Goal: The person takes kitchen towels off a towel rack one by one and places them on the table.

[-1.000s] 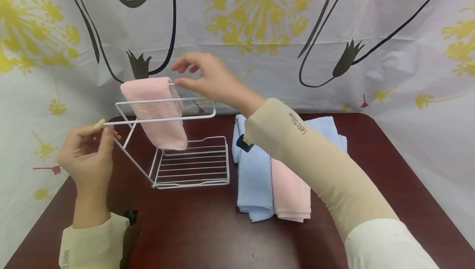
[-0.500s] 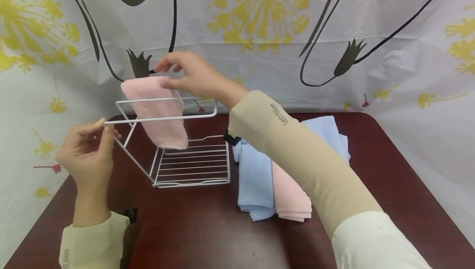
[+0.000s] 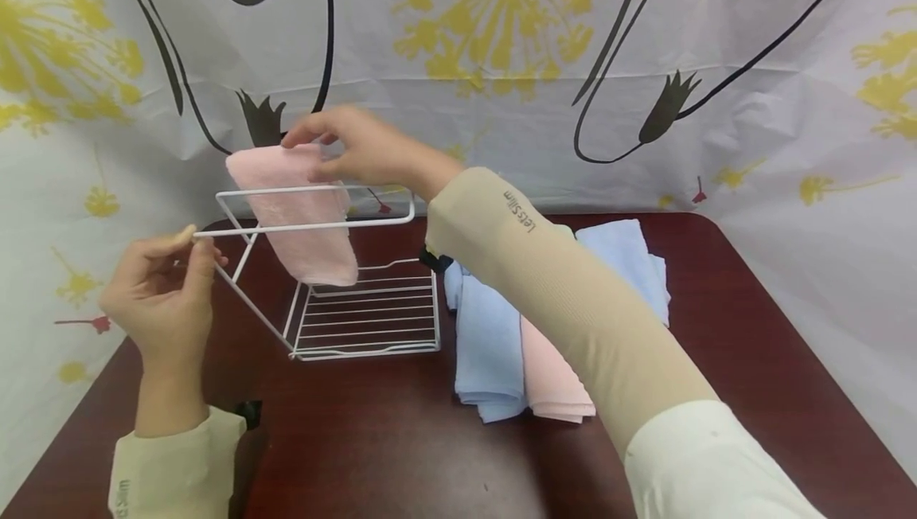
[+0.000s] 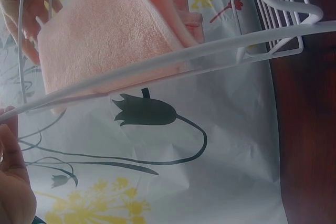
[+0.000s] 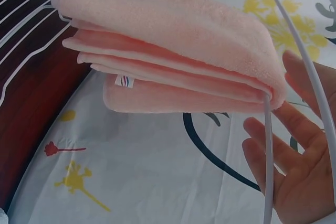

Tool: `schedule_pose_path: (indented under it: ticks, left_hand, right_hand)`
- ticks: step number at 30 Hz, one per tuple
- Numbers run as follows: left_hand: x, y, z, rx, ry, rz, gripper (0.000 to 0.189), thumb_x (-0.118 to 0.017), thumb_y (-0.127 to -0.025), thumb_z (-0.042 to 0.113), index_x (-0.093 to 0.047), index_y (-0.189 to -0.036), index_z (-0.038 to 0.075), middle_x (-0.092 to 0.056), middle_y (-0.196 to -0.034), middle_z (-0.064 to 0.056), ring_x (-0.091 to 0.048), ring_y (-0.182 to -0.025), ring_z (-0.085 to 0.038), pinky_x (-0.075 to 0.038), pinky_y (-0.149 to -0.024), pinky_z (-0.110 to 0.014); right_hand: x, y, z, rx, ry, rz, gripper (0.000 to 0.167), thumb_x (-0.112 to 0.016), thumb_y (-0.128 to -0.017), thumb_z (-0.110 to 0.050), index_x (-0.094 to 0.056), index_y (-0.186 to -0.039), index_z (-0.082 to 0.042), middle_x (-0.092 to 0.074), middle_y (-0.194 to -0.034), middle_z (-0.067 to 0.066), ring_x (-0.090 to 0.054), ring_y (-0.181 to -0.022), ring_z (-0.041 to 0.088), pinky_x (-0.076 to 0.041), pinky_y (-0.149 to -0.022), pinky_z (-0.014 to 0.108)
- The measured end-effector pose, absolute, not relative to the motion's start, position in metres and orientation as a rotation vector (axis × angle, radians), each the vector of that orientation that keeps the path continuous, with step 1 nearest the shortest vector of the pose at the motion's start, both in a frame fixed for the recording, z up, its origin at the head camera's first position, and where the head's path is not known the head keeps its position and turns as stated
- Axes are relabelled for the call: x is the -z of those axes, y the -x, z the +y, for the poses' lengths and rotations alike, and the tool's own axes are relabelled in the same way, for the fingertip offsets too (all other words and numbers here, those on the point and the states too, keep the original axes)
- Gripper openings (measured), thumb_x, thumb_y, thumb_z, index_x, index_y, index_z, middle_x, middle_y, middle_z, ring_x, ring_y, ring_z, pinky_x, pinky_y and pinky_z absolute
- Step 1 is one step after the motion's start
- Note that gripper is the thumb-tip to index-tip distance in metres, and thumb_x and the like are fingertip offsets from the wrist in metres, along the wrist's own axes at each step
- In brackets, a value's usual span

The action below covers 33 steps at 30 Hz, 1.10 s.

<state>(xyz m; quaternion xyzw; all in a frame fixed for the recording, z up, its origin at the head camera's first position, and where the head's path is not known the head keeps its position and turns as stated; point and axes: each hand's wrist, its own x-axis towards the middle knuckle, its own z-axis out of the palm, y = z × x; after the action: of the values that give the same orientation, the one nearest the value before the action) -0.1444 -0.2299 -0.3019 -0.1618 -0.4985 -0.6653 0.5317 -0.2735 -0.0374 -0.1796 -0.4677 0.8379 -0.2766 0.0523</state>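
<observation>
A white wire rack (image 3: 372, 224) stands at the left of the table. My left hand (image 3: 161, 292) pinches the near left corner of its raised frame between thumb and fingers. Over the rack's rear rail hangs a folded pink towel (image 3: 311, 252). In the head view, my right hand (image 3: 365, 145) is at the towel's upper right part, fingers loosely bent. From the right wrist view, the fingers (image 5: 257, 153) spread beside the rail at the towel's folded end, with nothing gripped. A small striped tag (image 5: 124, 81) shows on the towel's inner layer.
Right of the rack lie a folded blue towel (image 3: 490, 352), a folded pink towel (image 3: 548, 376) and more blue cloth (image 3: 623, 260), partly covered by the right forearm. The dark red table (image 3: 372, 439) ends at a patterned sheet (image 3: 487, 129) behind.
My right hand has moved left, from the end of the rear rail to the hanging towel's upper edge. The left hand keeps its pinch on the rack.
</observation>
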Motion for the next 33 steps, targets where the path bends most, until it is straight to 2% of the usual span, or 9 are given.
schedule_pose_path:
  ticks: [7, 14, 20, 27, 33]
  left_hand:
    - [0.3, 0.143, -0.232, 1.62, 0.414, -1.158, 0.019, -0.07, -0.076, -0.016, -0.061, -0.09, -0.027, -0.071, -0.075, -0.012, -0.066, -0.058, -0.015, -0.056, -0.057, -0.017]
    - [0.3, 0.144, -0.231, 1.621, 0.425, -1.169, 0.016, -0.068, -0.076, -0.017, -0.062, -0.088, -0.026, -0.071, -0.076, -0.011, -0.066, -0.058, -0.014, -0.057, -0.057, -0.017]
    - [0.301, 0.144, -0.231, 1.617, 0.424, -1.171, 0.017, -0.069, -0.076, -0.016, -0.062, -0.088, -0.026, -0.071, -0.075, -0.011, -0.066, -0.058, -0.014, -0.056, -0.057, -0.017]
    - [0.301, 0.142, -0.229, 1.613, 0.418, -1.171, 0.014, -0.066, -0.076, -0.019, -0.062, -0.088, -0.025, -0.07, -0.074, -0.01, -0.067, -0.058, -0.013, -0.056, -0.057, -0.016]
    - [0.301, 0.142, -0.226, 1.618, 0.413, -1.166, 0.015, -0.066, -0.076, -0.019, -0.062, -0.088, -0.025, -0.071, -0.074, -0.01, -0.067, -0.058, -0.013, -0.056, -0.056, -0.016]
  right_hand:
    - [0.181, 0.274, -0.042, 0.765, 1.478, 2.55, 0.04, -0.064, -0.095, -0.009, -0.062, -0.134, -0.013, -0.057, -0.144, 0.0, -0.05, -0.132, 0.014, -0.042, -0.109, 0.018]
    - [0.184, 0.274, -0.039, 0.73, 1.486, 2.627, 0.028, -0.064, -0.093, -0.006, -0.062, -0.121, -0.01, -0.06, -0.13, 0.002, -0.052, -0.119, 0.013, -0.044, -0.1, 0.02]
    - [0.184, 0.272, -0.036, 0.765, 1.393, 2.688, 0.028, -0.06, -0.087, 0.003, -0.058, -0.111, -0.01, -0.056, -0.115, 0.004, -0.046, -0.105, 0.015, -0.041, -0.09, 0.023]
    - [0.188, 0.271, -0.034, 0.834, 1.4, 2.759, 0.028, -0.056, -0.085, 0.008, -0.065, -0.103, -0.012, -0.057, -0.102, 0.001, -0.046, -0.096, 0.013, -0.038, -0.081, 0.02]
    - [0.191, 0.27, -0.028, 0.935, 1.434, 2.78, 0.027, -0.057, -0.084, 0.009, -0.069, -0.099, -0.011, -0.058, -0.096, 0.0, -0.046, -0.094, 0.013, -0.038, -0.08, 0.019]
